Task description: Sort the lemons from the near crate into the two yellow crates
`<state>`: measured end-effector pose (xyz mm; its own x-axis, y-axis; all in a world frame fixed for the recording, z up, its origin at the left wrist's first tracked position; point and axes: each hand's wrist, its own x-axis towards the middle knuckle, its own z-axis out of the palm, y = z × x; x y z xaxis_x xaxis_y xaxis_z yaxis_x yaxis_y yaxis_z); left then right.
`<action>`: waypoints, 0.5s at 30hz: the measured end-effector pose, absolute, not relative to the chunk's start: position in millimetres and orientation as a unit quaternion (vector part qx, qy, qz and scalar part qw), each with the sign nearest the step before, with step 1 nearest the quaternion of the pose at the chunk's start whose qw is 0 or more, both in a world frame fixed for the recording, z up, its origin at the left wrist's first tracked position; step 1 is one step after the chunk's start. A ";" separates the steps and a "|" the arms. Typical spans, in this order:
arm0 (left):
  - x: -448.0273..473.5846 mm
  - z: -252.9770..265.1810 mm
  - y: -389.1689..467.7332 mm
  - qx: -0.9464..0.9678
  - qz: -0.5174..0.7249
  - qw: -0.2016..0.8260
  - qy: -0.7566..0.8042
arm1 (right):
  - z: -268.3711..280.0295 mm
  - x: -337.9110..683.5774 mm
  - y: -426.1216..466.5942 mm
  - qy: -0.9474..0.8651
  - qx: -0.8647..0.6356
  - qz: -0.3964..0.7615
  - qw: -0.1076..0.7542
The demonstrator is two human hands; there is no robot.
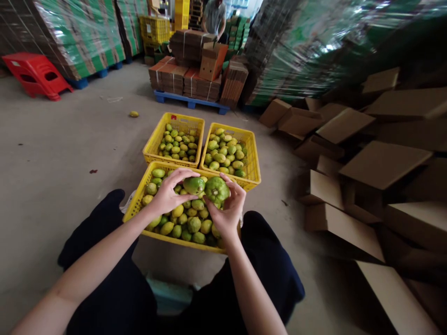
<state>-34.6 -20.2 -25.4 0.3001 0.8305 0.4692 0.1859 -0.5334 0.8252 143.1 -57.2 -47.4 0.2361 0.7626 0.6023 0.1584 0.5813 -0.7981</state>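
Between the thumb and fingers of my left hand (171,193) is a smooth green lemon (194,185). My right hand (228,209) grips a rounder, bumpy green lemon (216,190) beside it. Both fruits are held up close together above the near yellow crate (167,238), which is full of green and yellow lemons (194,224). Two more yellow crates stand just beyond it, a left one (150,148) and a right one (257,163), each with lemons inside. My hands and the held fruits hide part of the near crate's contents.
Open cardboard boxes (384,163) lie heaped on the right. A blue pallet (192,101) bears bundled flat cartons ahead, with a person (213,18) behind. A red stool (37,74) stands at left, and one yellow lemon (133,114) lies on the floor.
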 end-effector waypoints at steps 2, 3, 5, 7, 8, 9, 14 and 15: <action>-34.6 -23.9 -20.5 0.717 0.477 0.362 0.358 | -44.5 143.1 -57.5 -0.564 -0.402 0.242 0.680; -34.5 -23.4 -20.5 0.703 0.473 0.383 0.369 | -43.0 143.4 -57.3 -0.550 -0.405 0.258 0.683; -33.6 -24.0 -19.6 0.653 0.453 0.460 0.396 | -40.9 144.3 -56.1 -0.500 -0.426 0.319 0.683; -31.6 -27.6 -17.6 0.569 0.423 0.563 0.424 | -41.2 144.7 -53.3 -0.413 -0.462 0.423 0.661; -30.2 -30.4 -16.2 0.519 0.409 0.612 0.434 | -42.3 144.4 -51.4 -0.361 -0.474 0.486 0.639; -28.6 -33.4 -14.7 0.468 0.399 0.653 0.441 | -43.9 143.8 -49.2 -0.311 -0.477 0.547 0.613; -22.8 -41.7 -8.3 0.271 0.411 0.748 0.445 | -53.0 141.3 -39.9 -0.195 -0.410 0.691 0.563; -22.5 -40.9 -7.8 0.247 0.420 0.756 0.437 | -54.0 141.9 -39.1 -0.192 -0.401 0.694 0.567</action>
<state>-22.5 -7.8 -40.9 0.2659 0.8509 -0.4530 -0.4186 0.5252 0.7409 141.9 -39.1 -54.0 -0.0358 0.9401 -0.3389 -0.6330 -0.2838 -0.7203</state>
